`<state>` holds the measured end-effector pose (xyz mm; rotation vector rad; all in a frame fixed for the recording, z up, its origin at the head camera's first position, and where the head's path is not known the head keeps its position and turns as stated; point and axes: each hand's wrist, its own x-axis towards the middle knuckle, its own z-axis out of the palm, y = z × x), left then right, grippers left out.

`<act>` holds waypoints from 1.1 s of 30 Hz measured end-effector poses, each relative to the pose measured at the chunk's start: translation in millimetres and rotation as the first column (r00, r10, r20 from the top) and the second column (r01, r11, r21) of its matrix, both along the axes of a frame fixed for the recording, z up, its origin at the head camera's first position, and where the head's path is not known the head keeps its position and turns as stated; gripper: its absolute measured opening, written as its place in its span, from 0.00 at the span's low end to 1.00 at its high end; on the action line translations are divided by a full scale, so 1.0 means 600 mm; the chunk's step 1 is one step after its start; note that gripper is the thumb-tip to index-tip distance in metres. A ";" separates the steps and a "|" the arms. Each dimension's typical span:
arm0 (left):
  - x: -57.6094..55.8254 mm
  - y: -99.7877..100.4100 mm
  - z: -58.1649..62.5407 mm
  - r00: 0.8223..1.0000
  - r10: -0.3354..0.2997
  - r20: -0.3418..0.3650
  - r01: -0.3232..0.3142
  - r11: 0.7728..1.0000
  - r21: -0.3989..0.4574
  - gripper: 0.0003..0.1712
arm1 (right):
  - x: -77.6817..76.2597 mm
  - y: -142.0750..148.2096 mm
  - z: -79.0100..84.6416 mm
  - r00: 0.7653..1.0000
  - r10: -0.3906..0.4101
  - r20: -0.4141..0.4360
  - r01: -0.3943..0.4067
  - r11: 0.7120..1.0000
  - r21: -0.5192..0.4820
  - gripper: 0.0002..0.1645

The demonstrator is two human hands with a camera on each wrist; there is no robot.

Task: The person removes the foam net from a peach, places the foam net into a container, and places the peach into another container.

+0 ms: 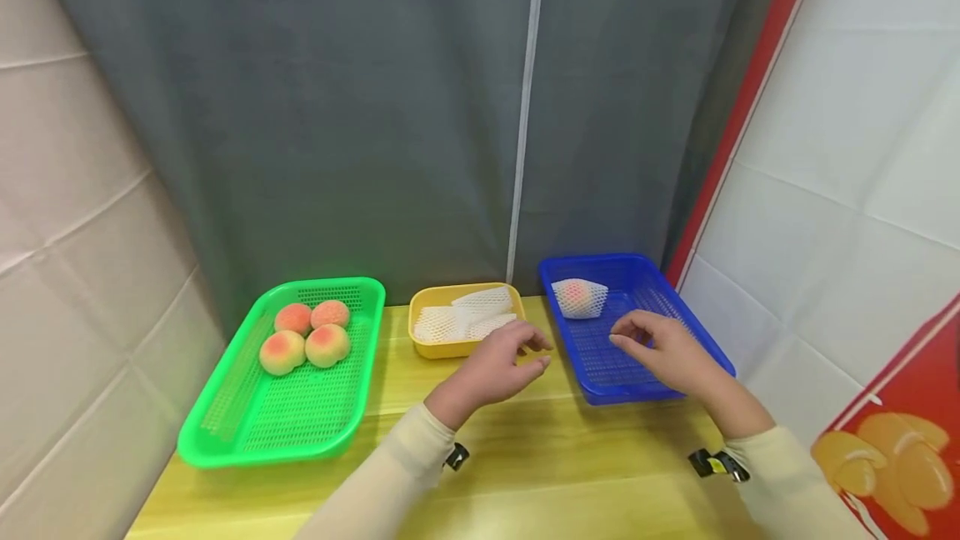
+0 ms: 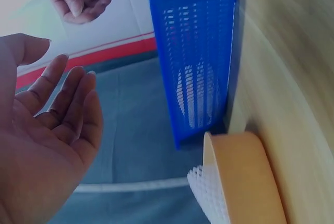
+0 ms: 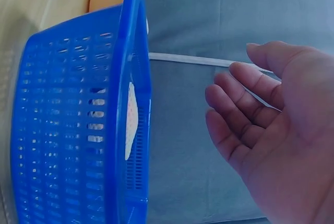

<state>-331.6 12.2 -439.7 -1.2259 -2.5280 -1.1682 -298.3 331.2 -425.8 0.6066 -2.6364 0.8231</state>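
My left hand hovers by the front right of the yellow basket, fingers loosely bent with nothing between them. That basket holds several white foam net sleeves. Over the near part of the blue basket is my right hand, also holding nothing, its fingers relaxed. A peach in a foam net lies in the back left of the blue basket; in the right wrist view it shows partly past the rim. In the left wrist view both hands are empty, the left palm turned up.
At the left stands a green basket with several bare peaches grouped toward its back. All the baskets rest on a yellow wood-grain table. A grey curtain hangs behind, and white walls close in both sides.
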 end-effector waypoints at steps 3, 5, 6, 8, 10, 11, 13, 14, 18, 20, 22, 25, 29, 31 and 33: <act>0.000 0.026 -0.008 0.998 -0.005 -0.065 0.002 0.999 -0.045 0.10 | -0.004 0.003 -0.002 1.000 -0.001 0.006 0.001 1.000 -0.004 0.04; -0.002 0.048 -0.016 0.990 -0.024 -0.142 0.013 0.997 -0.076 0.10 | -0.006 0.003 -0.002 1.000 -0.008 0.010 0.008 1.000 -0.005 0.04; -0.004 0.059 -0.022 0.981 -0.039 -0.189 0.021 0.995 -0.093 0.11 | -0.007 0.003 -0.002 1.000 -0.012 0.015 0.012 1.000 -0.006 0.04; -0.009 0.081 -0.032 0.958 -0.074 -0.275 0.037 0.990 -0.136 0.13 | -0.010 0.004 -0.002 1.000 -0.017 0.022 0.017 1.000 -0.008 0.04; -0.015 0.104 -0.045 0.933 -0.096 -0.346 0.032 0.982 -0.186 0.14 | -0.016 0.004 -0.001 0.999 -0.015 0.029 0.016 1.000 -0.013 0.04; -0.018 0.115 -0.051 0.922 -0.101 -0.375 0.020 0.976 -0.215 0.15 | -0.019 0.004 -0.001 0.999 -0.012 0.033 0.013 1.000 -0.015 0.04; -0.023 0.136 -0.062 0.904 -0.107 -0.415 -0.014 0.960 -0.280 0.17 | -0.025 0.006 -0.001 0.999 -0.016 0.045 0.017 1.000 -0.019 0.04; -0.026 0.146 -0.068 0.897 -0.106 -0.430 -0.035 0.951 -0.308 0.18 | -0.029 0.006 -0.001 0.999 -0.016 0.046 0.018 1.000 -0.022 0.03; -0.031 0.177 -0.087 0.884 -0.083 -0.461 -0.117 0.914 -0.389 0.22 | -0.041 0.006 -0.003 0.998 -0.026 0.058 0.028 0.999 -0.029 0.04; -0.033 0.190 -0.098 0.878 -0.078 -0.472 -0.142 0.900 -0.413 0.25 | -0.044 0.007 -0.004 0.998 -0.016 0.063 0.018 0.999 -0.029 0.03; -0.035 0.200 -0.109 0.874 -0.078 -0.479 -0.160 0.886 -0.435 0.28 | -0.045 0.007 -0.004 0.997 0.000 0.073 0.003 0.999 -0.032 0.04; -0.037 0.210 -0.123 0.871 -0.082 -0.484 -0.176 0.868 -0.464 0.32 | -0.048 0.006 -0.002 0.997 0.017 0.078 -0.015 1.000 -0.023 0.03; -0.040 0.217 -0.128 0.867 -0.074 -0.492 -0.199 0.855 -0.478 0.33 | -0.065 0.005 0.005 0.997 0.014 0.072 -0.015 1.000 0.007 0.04; -0.042 0.219 -0.126 0.866 -0.072 -0.496 -0.207 0.850 -0.484 0.33 | -0.080 0.005 0.012 0.997 0.016 0.070 -0.018 0.999 0.030 0.03; -0.044 0.220 -0.125 0.866 -0.073 -0.495 -0.211 0.843 -0.495 0.33 | -0.099 0.006 0.020 0.997 0.021 0.076 -0.024 0.998 0.051 0.03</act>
